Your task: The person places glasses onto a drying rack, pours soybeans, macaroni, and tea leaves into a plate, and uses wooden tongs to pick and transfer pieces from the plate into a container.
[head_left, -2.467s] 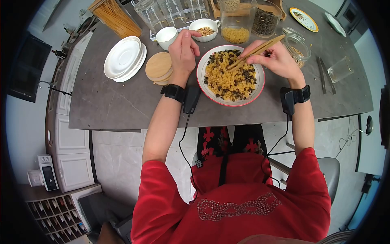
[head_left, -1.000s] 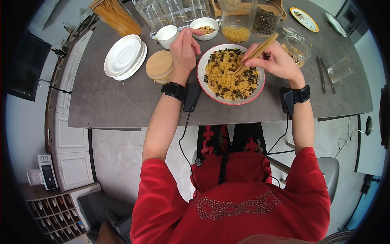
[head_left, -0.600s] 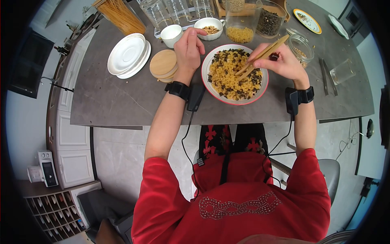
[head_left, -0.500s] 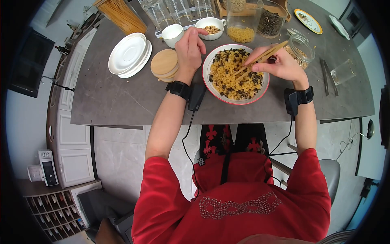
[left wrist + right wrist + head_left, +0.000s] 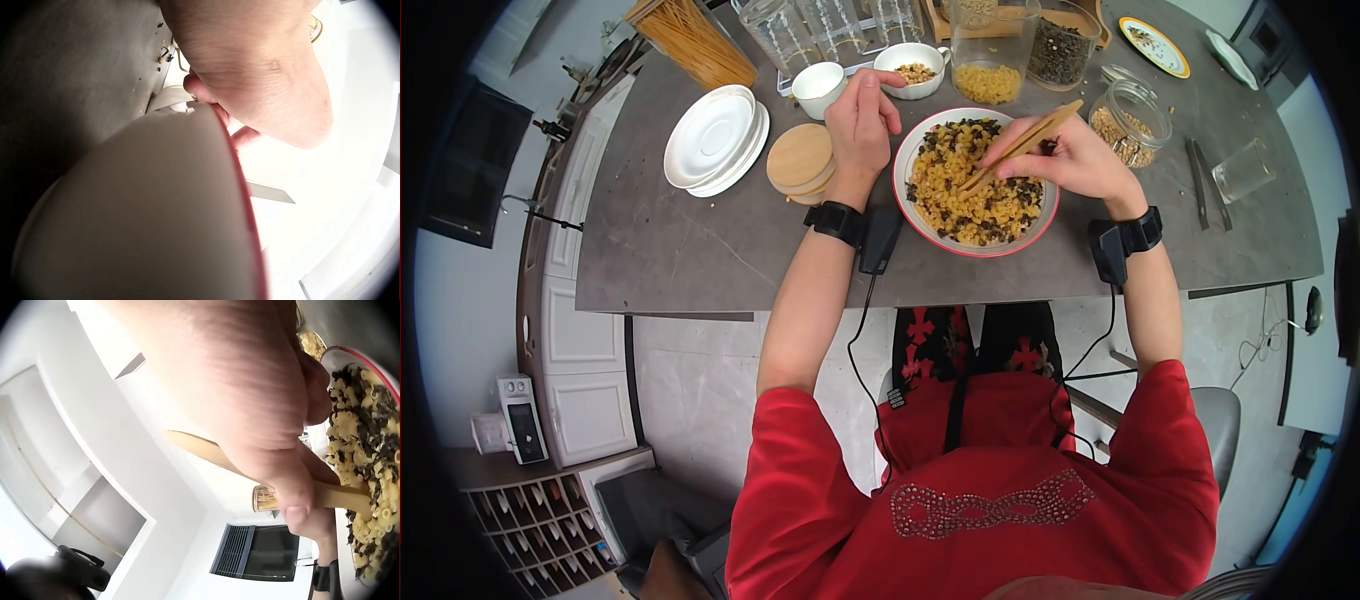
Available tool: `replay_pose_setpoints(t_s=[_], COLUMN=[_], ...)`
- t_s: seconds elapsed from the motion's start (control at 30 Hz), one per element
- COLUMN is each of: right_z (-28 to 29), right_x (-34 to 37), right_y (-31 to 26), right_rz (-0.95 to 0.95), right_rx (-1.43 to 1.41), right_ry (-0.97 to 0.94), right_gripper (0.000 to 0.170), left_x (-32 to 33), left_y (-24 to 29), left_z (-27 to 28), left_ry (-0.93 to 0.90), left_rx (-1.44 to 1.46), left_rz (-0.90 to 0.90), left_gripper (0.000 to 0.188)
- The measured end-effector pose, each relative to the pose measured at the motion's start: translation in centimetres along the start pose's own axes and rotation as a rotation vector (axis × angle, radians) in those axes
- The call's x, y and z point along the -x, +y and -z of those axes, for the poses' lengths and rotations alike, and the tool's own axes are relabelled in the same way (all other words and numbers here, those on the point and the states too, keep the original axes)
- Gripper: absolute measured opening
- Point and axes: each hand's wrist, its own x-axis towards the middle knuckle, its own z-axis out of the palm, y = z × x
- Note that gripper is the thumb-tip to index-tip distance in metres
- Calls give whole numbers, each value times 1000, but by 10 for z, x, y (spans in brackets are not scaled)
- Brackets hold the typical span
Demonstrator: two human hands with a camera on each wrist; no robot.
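Note:
In the head view a red-rimmed bowl [image 5: 978, 250] holds yellow pasta mixed with dark bits. My right hand [image 5: 1072, 160] pinches wooden tongs [image 5: 1027, 140], their tips in the pasta. The right wrist view shows the hand [image 5: 250, 406] round the tongs [image 5: 340, 497], which reach into the pasta [image 5: 375, 456]. My left hand [image 5: 862, 128] hangs left of the bowl, fingers loosely bent, holding nothing, its fingertips near a white cup of nuts [image 5: 914, 88]. In the left wrist view that hand [image 5: 256, 75] is above the bowl's outer wall [image 5: 144, 206].
White plates [image 5: 712, 140] and round wooden coasters [image 5: 798, 158] are at the left. An empty white cup [image 5: 818, 90], drinking glasses and a spaghetti container [image 5: 690, 45] stand behind. To the right are an open jar [image 5: 1130, 125], metal tongs [image 5: 1208, 185] and a glass [image 5: 1243, 172].
The wooden tongs have moved in the pasta, now a little to the left and closer together than half a second ago. The left hand stays nearly still; the view has shifted slightly.

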Motion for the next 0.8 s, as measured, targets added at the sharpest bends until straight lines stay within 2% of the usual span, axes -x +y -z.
replay_pose_setpoints(t_s=[0.1,0.17,0.23,0.33,0.43,0.53,0.57,0.63,0.8], right_z=[2,4,16,39,76,106,111,115,103], right_x=[0,1,5,16,51,76,79,83,73], right_y=[3,11,12,15,8,28,32,34,27], right_rz=[9,135,156,280,177,214,216,104,203], right_rx=[48,-91,-95,-132,-106,60,65,19,-6], right_ry=[20,142,208,446,763,1135,1143,1209,1220], right_gripper=[16,17,15,14,16,22,22,24,25], left_x=[1,2,2,1,2,2,2,2,1], left_y=[3,6,6,2,3,3,3,3,3], left_z=[0,0,0,0,-1,-1,-1,0,-1], left_ry=[5,2,8,-6,-15,-1,-7,-15,-1], left_rx=[13,27,34,52,74,80,84,36,20], left_rz=[13,18,36,35,40,43,37,50,50], left_gripper=[48,47,47,46,45,44,44,46,47])
